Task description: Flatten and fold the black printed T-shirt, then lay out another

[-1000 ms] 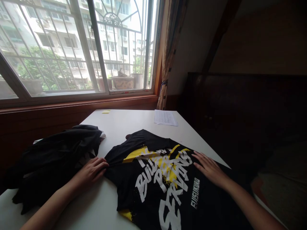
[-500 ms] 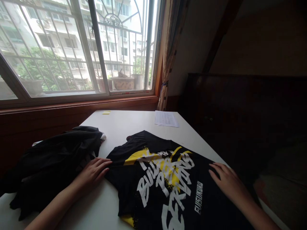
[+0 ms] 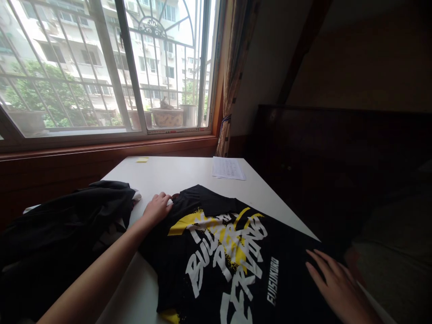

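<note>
A black T-shirt [image 3: 286, 252] with yellow and white lettering lies spread over the white table. My left hand [image 3: 158, 208] is at its neckline, the fingers bent down and closed on the collar edge; a small white bit shows by the fingertips. Near the shirt's lower right side, my right hand [image 3: 332, 274] rests with its fingers stretched out and slightly apart, holding nothing. Left of the shirt is a heap of dark clothing [image 3: 77, 211], partly behind my left forearm.
At the far end of the white table [image 3: 168, 168] lie printed papers [image 3: 228, 168] and a yellow sticky note [image 3: 142, 159]. Beyond are a barred window [image 3: 162, 76] and a tied curtain [image 3: 225, 121]. A dark wooden panel [image 3: 320, 148] stands on the right.
My left hand has moved from the left sleeve up to the collar, and its fingers have curled. My right hand has slid down and slightly right along the shirt. The view has shifted a little.
</note>
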